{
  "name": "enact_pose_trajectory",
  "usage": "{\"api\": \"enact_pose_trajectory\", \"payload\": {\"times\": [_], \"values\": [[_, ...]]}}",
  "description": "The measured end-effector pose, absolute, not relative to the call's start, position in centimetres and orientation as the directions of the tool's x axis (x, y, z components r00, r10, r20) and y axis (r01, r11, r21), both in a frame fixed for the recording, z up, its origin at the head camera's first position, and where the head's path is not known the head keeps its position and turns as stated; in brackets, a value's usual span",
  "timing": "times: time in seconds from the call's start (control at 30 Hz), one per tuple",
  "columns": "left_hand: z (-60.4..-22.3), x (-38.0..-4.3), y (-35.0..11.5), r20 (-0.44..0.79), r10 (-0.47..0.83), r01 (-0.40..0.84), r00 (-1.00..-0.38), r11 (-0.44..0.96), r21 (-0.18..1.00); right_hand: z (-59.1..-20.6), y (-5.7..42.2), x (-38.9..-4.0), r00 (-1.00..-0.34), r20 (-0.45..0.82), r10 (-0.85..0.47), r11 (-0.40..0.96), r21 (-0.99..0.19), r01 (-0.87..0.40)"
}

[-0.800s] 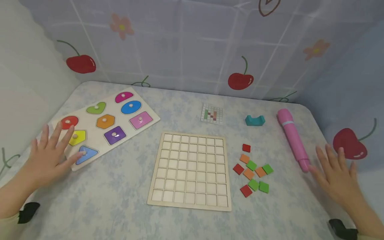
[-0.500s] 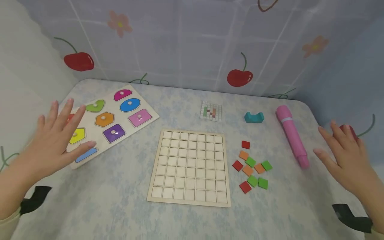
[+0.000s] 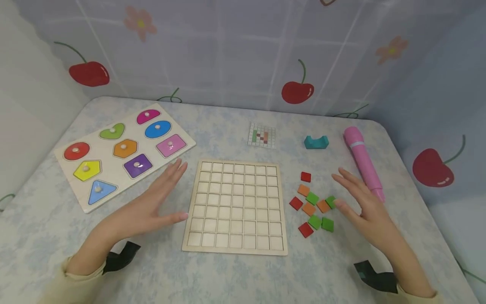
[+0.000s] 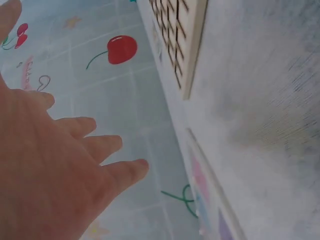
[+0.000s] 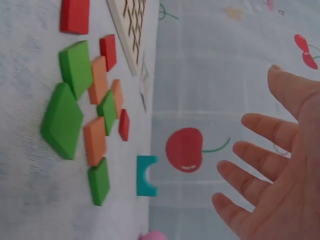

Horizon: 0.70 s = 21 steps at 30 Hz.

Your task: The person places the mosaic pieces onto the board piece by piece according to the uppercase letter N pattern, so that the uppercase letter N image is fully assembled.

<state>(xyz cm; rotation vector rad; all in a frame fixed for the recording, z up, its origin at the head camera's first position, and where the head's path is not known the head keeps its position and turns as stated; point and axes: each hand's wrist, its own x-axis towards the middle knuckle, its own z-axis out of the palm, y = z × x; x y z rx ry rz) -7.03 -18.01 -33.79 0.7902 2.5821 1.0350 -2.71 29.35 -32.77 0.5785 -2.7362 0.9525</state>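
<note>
A square wooden grid board [image 3: 185, 236] lies in the middle of the table, its cells bare. My left hand [image 3: 146, 209] hovers by the board's left edge, fingers extended and thumb spread, holding nothing. Over on the right, my right hand [image 3: 366, 211] is held above the table with fingers apart and nothing in it. It is nearest to several loose square tiles, among them a red tile [image 3: 305, 230], an orange tile [image 3: 309, 209] and a green tile [image 3: 328, 224]. In the right wrist view the green tile [image 5: 62, 121] lies flat, apart from the fingers.
A white knob puzzle board [image 3: 110, 162] with coloured shapes lies at the left. Behind the grid board is a small pattern card [image 3: 262, 135]. A teal notched block [image 3: 316, 142] and a pink marker-shaped stick [image 3: 362, 160] lie at the back right. A cherry-print curtain hangs behind.
Both hands have moved inward: the left from over the knob puzzle board towards the grid board, the right from beyond the pink stick towards the tiles. The view has shifted slightly.
</note>
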Motion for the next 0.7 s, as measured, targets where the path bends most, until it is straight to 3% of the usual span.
{"api": "enact_pose_trajectory", "payload": {"times": [0.27,0.47,0.7], "values": [[-36.5,-7.6,-18.1,-0.141,0.647,0.356,-0.75,0.573,0.738,-36.4,29.3,-3.3,-0.925,0.243,-0.291,0.675,-0.633,-0.379],[-38.3,-7.7,-18.0,-0.179,0.714,0.427,-0.677,0.579,0.694,-38.3,29.2,-3.6,-0.946,0.204,-0.252,0.702,-0.634,-0.324],[-39.1,-7.6,-18.1,-0.156,0.74,0.504,-0.654,0.58,0.639,-39.3,30.1,-3.5,-0.96,0.184,-0.213,0.716,-0.639,-0.281]]}}
